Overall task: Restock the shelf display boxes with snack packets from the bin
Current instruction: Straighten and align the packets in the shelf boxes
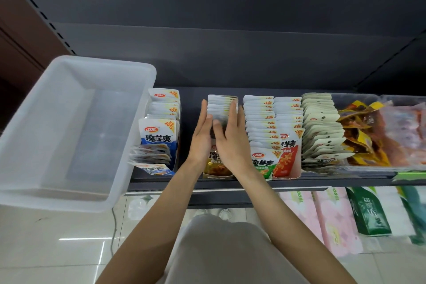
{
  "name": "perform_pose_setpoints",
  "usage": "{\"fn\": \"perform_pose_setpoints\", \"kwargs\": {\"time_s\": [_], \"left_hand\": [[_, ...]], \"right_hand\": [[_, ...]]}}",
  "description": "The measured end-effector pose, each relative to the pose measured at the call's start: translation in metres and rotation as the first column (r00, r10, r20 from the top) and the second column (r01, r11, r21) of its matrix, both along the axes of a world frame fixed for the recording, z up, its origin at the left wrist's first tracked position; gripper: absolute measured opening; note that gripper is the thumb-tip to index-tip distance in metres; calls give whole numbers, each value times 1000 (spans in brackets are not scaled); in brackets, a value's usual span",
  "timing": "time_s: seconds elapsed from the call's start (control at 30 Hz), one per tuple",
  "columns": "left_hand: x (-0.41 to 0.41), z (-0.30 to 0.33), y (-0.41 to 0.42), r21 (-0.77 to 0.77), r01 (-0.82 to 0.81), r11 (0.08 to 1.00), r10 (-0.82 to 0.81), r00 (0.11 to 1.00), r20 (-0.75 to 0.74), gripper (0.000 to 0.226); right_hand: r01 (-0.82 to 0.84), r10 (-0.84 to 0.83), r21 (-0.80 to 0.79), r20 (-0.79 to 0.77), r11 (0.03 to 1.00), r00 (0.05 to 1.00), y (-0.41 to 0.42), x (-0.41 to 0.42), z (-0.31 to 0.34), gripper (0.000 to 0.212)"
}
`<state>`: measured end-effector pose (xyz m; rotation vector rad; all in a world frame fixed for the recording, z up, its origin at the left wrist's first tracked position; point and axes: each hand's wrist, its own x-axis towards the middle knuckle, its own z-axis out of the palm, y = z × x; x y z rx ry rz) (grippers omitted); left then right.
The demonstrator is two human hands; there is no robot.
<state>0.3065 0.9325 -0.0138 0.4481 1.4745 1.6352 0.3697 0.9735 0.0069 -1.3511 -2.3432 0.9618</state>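
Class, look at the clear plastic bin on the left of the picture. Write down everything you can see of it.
The bin is a rectangular tub of cloudy, see-through plastic with rounded corners and a thick rolled rim. Nothing shows inside it; its flat bottom looks bare. It sits tilted towards the camera at the left end of the shelf, its near end jutting out over the floor. Its right wall stands beside the blue packets. Neither hand touches it.
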Motion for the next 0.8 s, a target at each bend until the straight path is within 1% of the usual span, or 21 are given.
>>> {"fn": "perform_pose_setpoints", "kwargs": {"time_s": [0.1, 0.17, 0.23, 0.33, 0.4, 0.47, 0.5, 0.63, 0.7, 0.8], "left_hand": [[1, 0, 1, -11, -41, 999, 41, 999, -4, 45], [3, -1, 1, -6, -51, 999, 51, 999, 0, 44], [4, 1, 2, -9, -49, 999, 49, 999, -24, 45], [11, 3, 4, -30, -44, 999, 42, 997, -68, 47], [14, 2, 4, -32, -49, 998, 47, 997, -59, 47], [14, -1, 5, -33, -59, 998, 57, 998, -35, 47], [14, -1, 5, -30, -54, 998, 54, 998, -16, 48], [17, 3, 7, -33, -54, 998, 56, 998, 36, 49], [18, 3, 8, -30, -53, 998, 55, 997, 51, 49], [19, 3, 8, -20, -49, 999, 50, 997, 52, 49]], "right_hand": [[-25, 25, -13, -21, 1000, 999, 4, -1, 12, 64], [-89, 89, -16, -9, 996, 996, 12, 1, 22, 62], [-210, 205, 30, 121, 977, 971, 23, 7, 33, 60], [-418, 348, 148, 350, 896, 870, 45, 17, 42, 58], [-512, 388, 259, 409, 819, 826, 62, 21, 45, 54], [-570, 416, 389, 412, 724, 810, 79, 21, 45, 48], [-576, 429, 422, 397, 700, 812, 87, 22, 45, 45], [-557, 490, 409, 265, 723, 830, 109, 27, 43, 33], [-560, 513, 410, 230, 720, 827, 111, 29, 42, 31], [-553, 513, 383, 211, 740, 832, 110, 29, 39, 31]]}}
